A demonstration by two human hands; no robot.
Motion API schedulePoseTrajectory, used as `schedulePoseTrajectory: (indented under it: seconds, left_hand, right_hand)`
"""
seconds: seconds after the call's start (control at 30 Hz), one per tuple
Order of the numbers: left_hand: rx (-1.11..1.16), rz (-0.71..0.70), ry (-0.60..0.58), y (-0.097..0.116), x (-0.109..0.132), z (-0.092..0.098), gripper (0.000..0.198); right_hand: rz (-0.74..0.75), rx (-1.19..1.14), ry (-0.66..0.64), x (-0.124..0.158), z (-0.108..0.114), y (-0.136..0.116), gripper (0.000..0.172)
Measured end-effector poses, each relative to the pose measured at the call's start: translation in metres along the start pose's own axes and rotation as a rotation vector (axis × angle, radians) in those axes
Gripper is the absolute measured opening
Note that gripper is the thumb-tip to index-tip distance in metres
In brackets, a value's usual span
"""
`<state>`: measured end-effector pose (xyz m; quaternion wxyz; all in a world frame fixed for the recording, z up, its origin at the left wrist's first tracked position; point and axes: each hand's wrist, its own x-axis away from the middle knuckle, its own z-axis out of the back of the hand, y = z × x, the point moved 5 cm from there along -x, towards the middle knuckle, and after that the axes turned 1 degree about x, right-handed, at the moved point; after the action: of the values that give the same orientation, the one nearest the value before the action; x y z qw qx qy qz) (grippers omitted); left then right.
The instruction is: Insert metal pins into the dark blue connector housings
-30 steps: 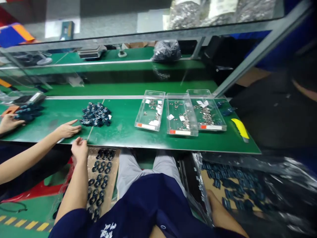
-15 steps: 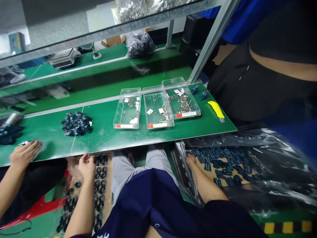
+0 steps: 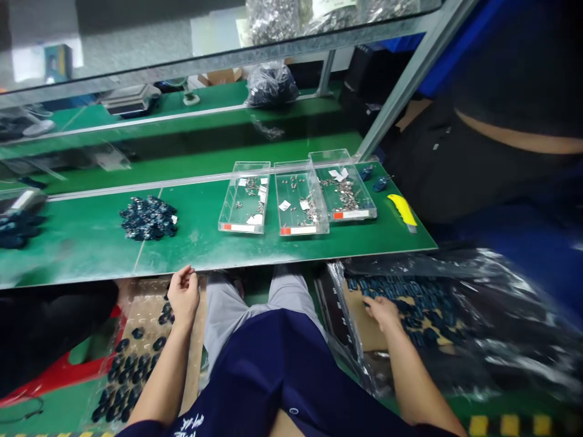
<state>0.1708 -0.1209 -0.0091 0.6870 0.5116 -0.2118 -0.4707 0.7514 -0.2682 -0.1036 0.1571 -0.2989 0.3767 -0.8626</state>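
Observation:
My left hand (image 3: 183, 295) hovers just below the green table's front edge (image 3: 291, 258), fingers curled inward; what they hold, if anything, is hidden. Beneath it a plastic-covered cardboard sheet (image 3: 146, 309) carries several dark round parts (image 3: 121, 370). My right hand (image 3: 381, 311) reaches low on the right into a plastic-lined box (image 3: 355, 315) of dark blue parts (image 3: 423, 303). Its fingers lie stretched over the parts. My dark blue shirt and grey trousers fill the space between my arms.
The table carries a heap of dark blue parts (image 3: 148, 217), three clear trays (image 3: 298, 203) with small metal pieces, and a yellow utility knife (image 3: 402, 210). A person in black (image 3: 492, 139) stands at the right. A slanted metal post (image 3: 410, 79) rises behind the trays.
The co-worker's hand at the left has left the view. My left hand lifted off the sheet of round parts and curled. My right hand moved further into the box of blue parts.

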Motion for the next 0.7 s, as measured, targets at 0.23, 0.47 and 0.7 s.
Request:
schedulePoseTrajectory:
  seconds: [0.23, 0.47, 0.7]
  left_hand:
    - [0.301, -0.33, -0.664, 0.113, 0.05, -0.097, 0.024]
    - [0.507, -0.481, -0.919, 0.189, 0.076, -0.114, 0.067]
    - [0.536, -0.221, -0.777, 0.15, 0.039, -0.097, 0.036]
  right_hand:
    - [0.649, -0.354, -0.132, 0.099, -0.006, -0.126, 0.058]
    - [1.173, -0.253, -0.31, 0.187, -0.091, -0.223, 0.046]
    - [1.24, -0.183, -0.673, 0.204, -0.131, -0.257, 0.048]
